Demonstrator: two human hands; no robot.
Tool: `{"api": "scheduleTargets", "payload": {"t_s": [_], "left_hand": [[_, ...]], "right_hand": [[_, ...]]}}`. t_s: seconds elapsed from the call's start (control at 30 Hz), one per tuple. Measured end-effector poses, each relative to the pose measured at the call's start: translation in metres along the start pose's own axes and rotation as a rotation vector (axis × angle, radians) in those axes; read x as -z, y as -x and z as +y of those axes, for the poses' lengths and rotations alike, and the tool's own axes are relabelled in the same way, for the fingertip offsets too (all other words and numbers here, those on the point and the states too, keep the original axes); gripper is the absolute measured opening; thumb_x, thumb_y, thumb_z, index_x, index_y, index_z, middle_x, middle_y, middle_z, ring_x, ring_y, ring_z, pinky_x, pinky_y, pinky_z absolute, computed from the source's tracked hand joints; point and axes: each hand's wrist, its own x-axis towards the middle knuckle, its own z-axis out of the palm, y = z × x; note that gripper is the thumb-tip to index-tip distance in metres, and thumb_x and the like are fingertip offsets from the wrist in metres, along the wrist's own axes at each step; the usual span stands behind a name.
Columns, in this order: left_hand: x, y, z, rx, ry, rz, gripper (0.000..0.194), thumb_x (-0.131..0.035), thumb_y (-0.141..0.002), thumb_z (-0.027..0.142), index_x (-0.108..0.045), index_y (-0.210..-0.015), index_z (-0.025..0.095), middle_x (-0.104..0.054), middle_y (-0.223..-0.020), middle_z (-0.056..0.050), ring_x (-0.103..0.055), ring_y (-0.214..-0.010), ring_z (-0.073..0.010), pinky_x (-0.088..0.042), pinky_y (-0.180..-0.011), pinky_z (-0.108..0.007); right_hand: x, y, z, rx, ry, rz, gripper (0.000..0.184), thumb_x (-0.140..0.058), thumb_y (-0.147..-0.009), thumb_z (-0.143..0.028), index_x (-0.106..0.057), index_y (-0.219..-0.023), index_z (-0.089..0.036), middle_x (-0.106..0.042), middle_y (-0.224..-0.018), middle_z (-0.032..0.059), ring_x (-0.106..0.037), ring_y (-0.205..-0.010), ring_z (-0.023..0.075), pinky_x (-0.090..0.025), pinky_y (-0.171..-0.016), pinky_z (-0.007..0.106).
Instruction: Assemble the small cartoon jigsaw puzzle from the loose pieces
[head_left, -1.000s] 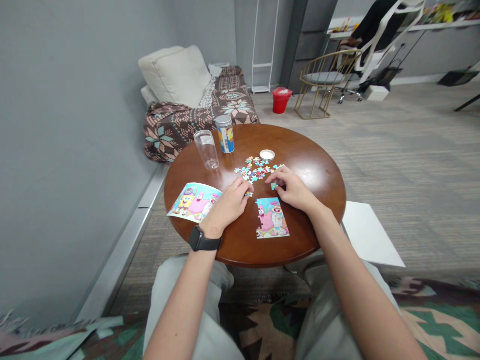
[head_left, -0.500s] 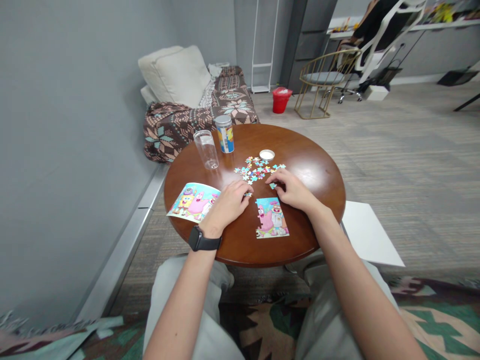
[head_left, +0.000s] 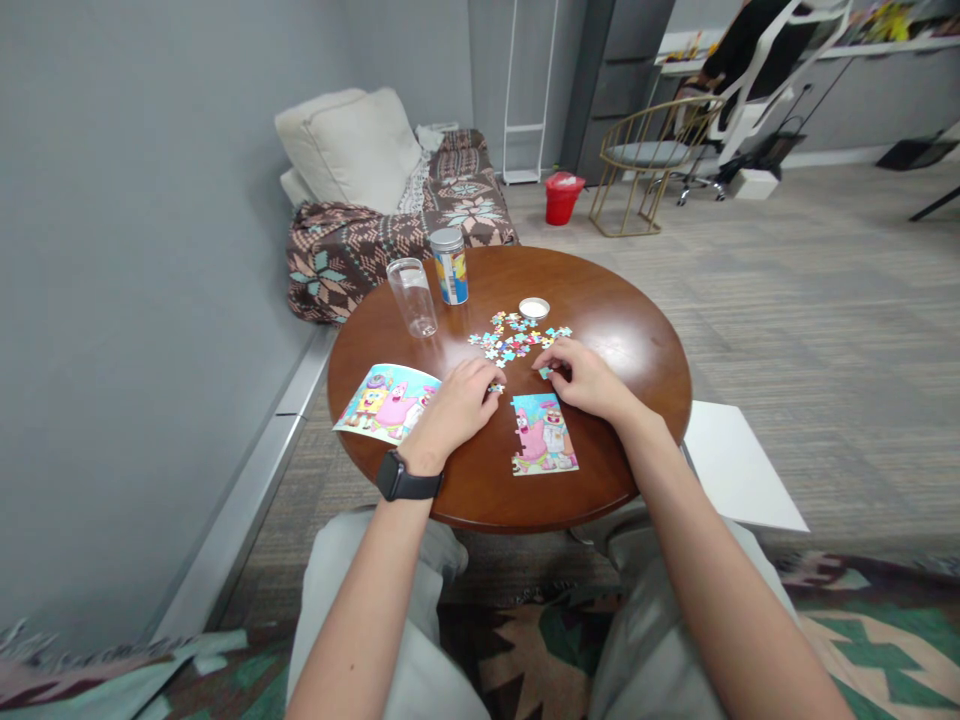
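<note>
My right hand (head_left: 585, 378) is closed, with a light-blue puzzle piece (head_left: 545, 373) between thumb and fingertips, low over the table. Opposite it, my left hand (head_left: 466, 400), a black watch on its wrist, curls its thumb and forefinger round a small puzzle piece (head_left: 496, 388); the fingers partly cover it. A joined section of jigsaw puzzle (head_left: 546, 435) lies flat in front of me, showing a pink starfish and another cartoon figure, its left edge uneven. Loose puzzle pieces (head_left: 510, 345) are scattered beyond my hands. Partly under my left hand is the picture sheet (head_left: 384, 405).
On the round wooden table (head_left: 622, 300) stand a clear open jar (head_left: 412, 300) and a printed can (head_left: 451, 270). A round lid (head_left: 534, 308) lies behind the loose pieces. A white board (head_left: 739, 465) is beside the table at right. Someone sits on the far office chair.
My hands stay almost where they were; the right fingers shift only slightly around their piece. The joined section, jar and can have not moved. The person at the back shifts a little.
</note>
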Motion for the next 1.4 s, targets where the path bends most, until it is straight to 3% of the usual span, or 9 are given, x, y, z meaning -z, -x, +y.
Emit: {"api": "scheduleTargets", "payload": {"t_s": [0.37, 0.6, 1.0, 1.27, 1.4], "left_hand": [[-0.0005, 0.0005, -0.0005, -0.017, 0.047, 0.036, 0.016, -0.051, -0.090, 0.009, -0.061, -0.099, 0.019, -0.060, -0.106, -0.006, -0.058, -0.105, -0.0220, -0.049, -0.097, -0.039], [-0.0008, 0.0011, -0.0013, -0.049, 0.108, 0.056, 0.019, -0.051, -0.090, 0.007, -0.060, -0.101, 0.019, -0.057, -0.107, -0.006, -0.059, -0.101, -0.0193, -0.051, -0.096, -0.036], [-0.0012, -0.0007, 0.0000, -0.028, 0.112, 0.015, 0.016, -0.049, -0.091, 0.010, -0.060, -0.098, 0.019, -0.064, -0.098, -0.005, -0.062, -0.095, -0.0200, -0.052, -0.090, -0.035], [-0.0019, -0.0003, -0.0022, -0.048, 0.069, 0.024, 0.016, -0.051, -0.091, 0.011, -0.060, -0.102, 0.019, -0.063, -0.107, -0.007, -0.061, -0.103, -0.0213, -0.051, -0.095, -0.037], [-0.0020, -0.0004, -0.0029, -0.038, 0.063, 0.021, 0.016, -0.050, -0.091, 0.010, -0.060, -0.101, 0.019, -0.062, -0.106, -0.007, -0.061, -0.103, -0.0218, -0.051, -0.096, -0.038]], "right_hand": [[0.0008, 0.0002, -0.0039, -0.023, -0.031, 0.001, 0.037, -0.054, -0.067, -0.005, -0.069, -0.096, -0.022, -0.062, -0.089, 0.0049, -0.056, -0.077, 0.0200, -0.051, -0.074, 0.035], [0.0011, -0.0001, -0.0031, -0.021, -0.012, -0.025, 0.028, -0.055, -0.071, -0.007, -0.068, -0.091, -0.021, -0.058, -0.081, 0.0027, -0.054, -0.073, 0.0185, -0.049, -0.073, 0.034], [-0.0009, -0.0016, -0.0024, -0.038, -0.032, 0.013, 0.023, -0.053, -0.078, -0.010, -0.068, -0.091, -0.022, -0.068, -0.088, 0.0041, -0.061, -0.079, 0.0199, -0.052, -0.080, 0.036], [-0.0003, -0.0012, -0.0014, 0.029, -0.011, -0.003, 0.020, -0.058, -0.074, -0.010, -0.068, -0.087, -0.022, -0.067, -0.092, 0.0058, -0.061, -0.088, 0.0227, -0.051, -0.086, 0.040], [-0.0020, -0.0009, -0.0002, -0.015, -0.041, -0.006, 0.020, -0.058, -0.075, -0.012, -0.067, -0.089, -0.022, -0.067, -0.091, 0.0054, -0.060, -0.082, 0.0211, -0.052, -0.080, 0.038]]}}
